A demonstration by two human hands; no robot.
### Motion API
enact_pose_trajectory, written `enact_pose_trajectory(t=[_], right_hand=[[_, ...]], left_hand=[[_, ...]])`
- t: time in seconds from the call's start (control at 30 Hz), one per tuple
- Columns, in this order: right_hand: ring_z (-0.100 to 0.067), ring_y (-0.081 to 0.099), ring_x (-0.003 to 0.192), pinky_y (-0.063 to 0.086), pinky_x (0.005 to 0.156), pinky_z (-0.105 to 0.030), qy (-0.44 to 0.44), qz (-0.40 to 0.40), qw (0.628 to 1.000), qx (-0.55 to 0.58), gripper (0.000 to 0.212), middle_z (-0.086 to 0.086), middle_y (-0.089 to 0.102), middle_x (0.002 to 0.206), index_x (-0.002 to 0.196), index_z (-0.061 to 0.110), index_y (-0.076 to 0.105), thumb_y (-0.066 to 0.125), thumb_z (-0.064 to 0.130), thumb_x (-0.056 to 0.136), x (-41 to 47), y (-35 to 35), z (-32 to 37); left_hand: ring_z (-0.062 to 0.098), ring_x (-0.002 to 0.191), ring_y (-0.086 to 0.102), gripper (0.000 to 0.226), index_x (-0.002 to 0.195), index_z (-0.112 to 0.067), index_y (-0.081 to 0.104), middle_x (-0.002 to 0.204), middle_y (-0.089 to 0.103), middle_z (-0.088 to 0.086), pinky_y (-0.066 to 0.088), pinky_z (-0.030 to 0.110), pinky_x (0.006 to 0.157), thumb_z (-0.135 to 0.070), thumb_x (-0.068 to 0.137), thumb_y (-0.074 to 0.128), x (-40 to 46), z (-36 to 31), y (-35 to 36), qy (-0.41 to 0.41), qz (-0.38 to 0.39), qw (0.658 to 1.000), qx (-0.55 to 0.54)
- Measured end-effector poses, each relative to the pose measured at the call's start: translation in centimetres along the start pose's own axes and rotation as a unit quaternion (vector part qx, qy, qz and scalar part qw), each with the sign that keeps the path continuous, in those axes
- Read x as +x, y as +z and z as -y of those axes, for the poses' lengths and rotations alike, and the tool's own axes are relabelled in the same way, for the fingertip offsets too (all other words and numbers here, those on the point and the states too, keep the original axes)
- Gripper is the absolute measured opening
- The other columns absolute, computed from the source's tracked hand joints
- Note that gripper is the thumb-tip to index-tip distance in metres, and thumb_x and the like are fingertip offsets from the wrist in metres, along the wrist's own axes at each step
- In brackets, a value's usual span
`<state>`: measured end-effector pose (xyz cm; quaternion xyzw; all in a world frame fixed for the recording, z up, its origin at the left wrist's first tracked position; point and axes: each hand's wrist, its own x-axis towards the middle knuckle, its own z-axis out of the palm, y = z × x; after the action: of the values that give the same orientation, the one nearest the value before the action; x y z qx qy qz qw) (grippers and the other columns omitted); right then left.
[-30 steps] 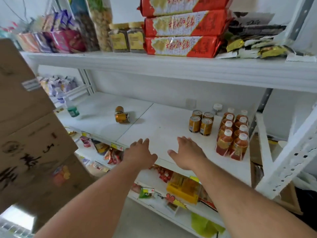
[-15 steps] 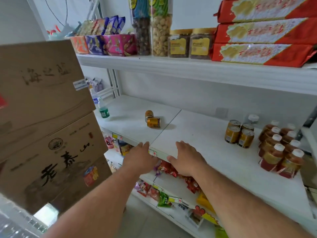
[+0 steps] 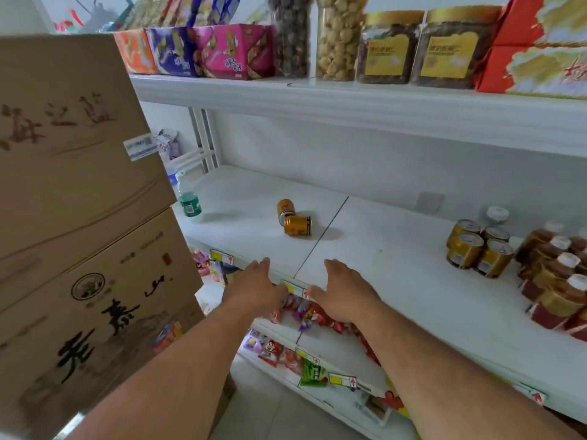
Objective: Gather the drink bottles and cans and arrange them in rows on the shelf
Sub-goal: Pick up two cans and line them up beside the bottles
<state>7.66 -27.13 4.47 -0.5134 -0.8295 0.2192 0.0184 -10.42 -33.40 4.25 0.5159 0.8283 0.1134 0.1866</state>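
- Both the left hand and the right hand hover palm-down over the front lip of the white shelf, fingers spread apart, holding nothing.
- Beyond them, two gold cans lie tipped on their sides, touching each other.
- To do this step well, I would take one can per hand (they roll easily) and stand each upright.
- Set them beside the upright cans next to the rows of tea bottles on the right.
- A green-labelled bottle stands alone at the far left.

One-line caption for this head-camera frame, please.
Both open hands, left and right, reach toward two toppled gold cans on the white shelf; upright cans stand at right.
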Motion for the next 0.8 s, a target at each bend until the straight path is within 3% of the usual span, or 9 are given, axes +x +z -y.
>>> enact_pose_trajectory(t=[0.47, 0.67, 0.8], right_hand=[[-0.028, 0.031, 0.146, 0.033, 0.113, -0.042, 0.022, 0.012, 0.999, 0.027, 0.084, -0.005, 0.025, 0.165, 0.16, 0.015, 0.019, 0.051, 0.059, 0.096, 12.5, -1.0, -1.0], [-0.027, 0.04, 0.141, 0.039, 0.108, -0.041, 0.052, 0.005, 0.998, 0.034, 0.082, -0.006, 0.034, 0.159, 0.157, 0.015, 0.023, 0.056, 0.057, 0.095, 17.9, -0.8, -0.1], [-0.026, 0.05, 0.127, 0.047, 0.098, -0.04, 0.078, -0.005, 0.997, 0.023, 0.073, -0.005, 0.048, 0.145, 0.147, 0.017, 0.036, 0.06, 0.057, 0.091, 21.9, -0.2, 0.5]], left_hand=[[0.029, 0.141, 0.032, 0.081, 0.156, -0.028, 0.014, 0.161, 0.021, -0.002, 0.037, 0.048, 0.109, -0.057, 0.089, 0.047, 12.6, -0.5, -0.9, -0.031, 0.024, 0.999, 0.032], [0.028, 0.142, 0.031, 0.081, 0.156, -0.029, 0.016, 0.161, 0.023, -0.001, 0.033, 0.047, 0.111, -0.063, 0.088, 0.046, 19.6, 0.1, -1.3, -0.039, 0.018, 0.999, -0.015], [0.029, 0.139, 0.037, 0.085, 0.155, -0.023, 0.02, 0.157, 0.032, 0.006, 0.037, 0.045, 0.109, -0.066, 0.088, 0.048, 25.2, 0.7, -1.7, -0.042, 0.014, 0.997, -0.071]])
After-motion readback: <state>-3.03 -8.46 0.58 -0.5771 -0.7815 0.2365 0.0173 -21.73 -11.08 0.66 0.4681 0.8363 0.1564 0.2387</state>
